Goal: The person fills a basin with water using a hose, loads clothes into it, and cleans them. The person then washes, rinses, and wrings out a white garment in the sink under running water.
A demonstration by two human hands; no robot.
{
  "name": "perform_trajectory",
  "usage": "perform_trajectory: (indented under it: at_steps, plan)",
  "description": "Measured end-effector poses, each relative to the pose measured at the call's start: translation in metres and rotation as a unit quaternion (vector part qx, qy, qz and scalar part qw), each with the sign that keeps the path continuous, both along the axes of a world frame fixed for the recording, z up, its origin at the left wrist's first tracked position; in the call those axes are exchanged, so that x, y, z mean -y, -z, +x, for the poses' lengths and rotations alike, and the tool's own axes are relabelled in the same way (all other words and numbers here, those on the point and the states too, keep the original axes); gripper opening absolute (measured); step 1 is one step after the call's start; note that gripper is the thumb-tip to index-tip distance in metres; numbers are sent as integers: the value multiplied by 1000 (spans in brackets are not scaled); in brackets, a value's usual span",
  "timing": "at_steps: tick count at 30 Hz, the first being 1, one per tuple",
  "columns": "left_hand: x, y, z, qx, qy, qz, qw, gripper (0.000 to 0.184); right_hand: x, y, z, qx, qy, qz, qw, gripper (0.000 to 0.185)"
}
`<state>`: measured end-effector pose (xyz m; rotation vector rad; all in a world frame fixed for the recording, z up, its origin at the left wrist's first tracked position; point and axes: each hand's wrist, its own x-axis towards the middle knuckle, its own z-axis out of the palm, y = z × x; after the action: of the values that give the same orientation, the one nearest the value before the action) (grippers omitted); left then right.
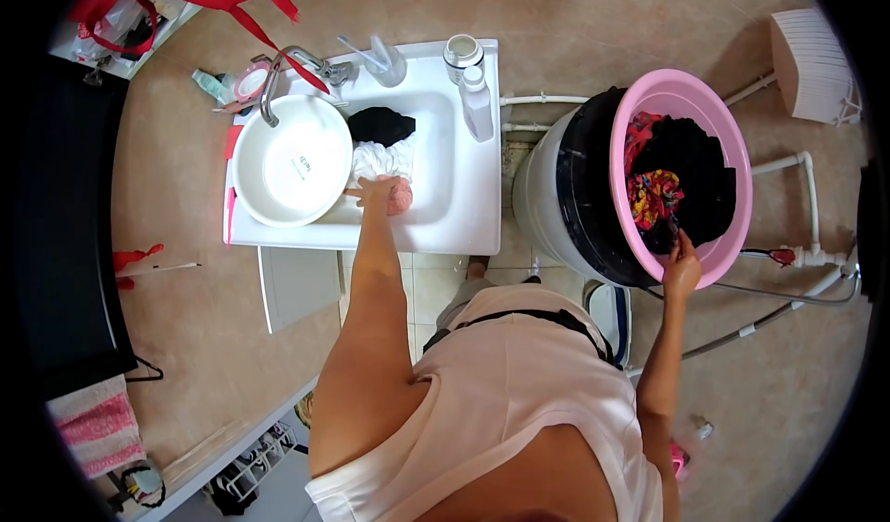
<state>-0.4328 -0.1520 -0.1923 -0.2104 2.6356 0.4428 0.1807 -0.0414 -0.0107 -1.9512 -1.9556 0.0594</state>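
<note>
My left hand (375,191) reaches into the white sink (445,179), its fingers over a pink cloth (400,196) and next to a white cloth (382,159); what its fingers grip is too small to tell. A black cloth (380,125) lies above the white one. The white basin (292,160) sits at the sink's left side. On the right, my right hand (682,267) is closed at the near edge of dark clothes (695,179) in the pink tub (732,151). A colourful patterned cloth (654,197) lies among them.
The pink tub rests on a large barrel (547,179) right of the sink. A faucet (271,95) arches over the basin. A white bottle (476,105), a jar (463,54) and a cup with a brush (387,63) stand on the sink's edge. Pipes (807,197) run at right.
</note>
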Motion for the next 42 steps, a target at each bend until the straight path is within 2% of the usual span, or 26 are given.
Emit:
perform_trajectory:
  at_steps: [2, 6, 9, 10, 12, 13, 16, 18, 20, 23, 24, 26, 28, 33, 36, 37, 40, 42]
  plan:
    - [2, -14, 10, 3, 15, -12, 1000, 99, 0, 4, 5, 11, -13, 19, 1000, 24]
    - [25, 30, -12, -105, 164, 110, 975, 55, 0, 3, 3, 5, -11, 20, 1000, 24]
    - [16, 57, -14, -37, -6, 352, 935, 48, 1, -4, -3, 9, 13, -5, 1000, 24]
    - [15, 39, -8, -11, -37, 419, 907, 47, 1, -5, -3, 12, 16, -7, 1000, 24]
    - [11, -46, 16, 38, -98, 544, 832, 45, 0, -6, -5, 15, 18, -9, 1000, 24]
    - [11, -77, 24, 26, -117, 550, 827, 37, 0, -7, -5, 15, 16, -8, 1000, 24]
    - [28, -118, 10, 133, -121, 621, 763, 39, 1, -10, -7, 12, 5, 1, 1000, 24]
    - [39, -142, 5, 153, -70, 665, 727, 34, 2, -10, -7, 8, -5, 14, 1000, 24]
    - [47, -170, 3, 174, -65, 693, 697, 31, 2, -10, -7, 2, -1, 7, 1000, 24]
    - [56, -230, 14, 200, -46, 721, 662, 27, 1, -11, -6, 5, 2, 1, 1000, 24]
    - [55, -260, 26, 184, -44, 723, 665, 29, 2, -11, -6, 8, 2, -1, 1000, 23]
    - [57, -303, 38, 213, -36, 743, 634, 33, 2, -11, -5, 10, -4, 4, 1000, 23]
    - [64, -336, 43, 255, 29, 758, 600, 37, 2, -11, -4, 16, -7, 6, 1000, 23]
    - [54, -413, 94, 153, 74, 808, 564, 45, 2, -8, -2, 18, -8, 6, 1000, 24]
    - [40, -450, 121, 135, 127, 785, 591, 44, 2, -9, -2, 11, -19, 17, 1000, 24]
    - [34, -457, 128, 259, 151, 819, 489, 42, 1, -6, 0, 11, -14, 18, 1000, 24]
    - [2, -487, 178, 239, 162, 802, 523, 27, 2, -7, 0, 12, -11, 12, 1000, 23]
    - [-18, -500, 210, 284, 210, 788, 504, 26, 1, -1, 2, 23, -12, 21, 999, 23]
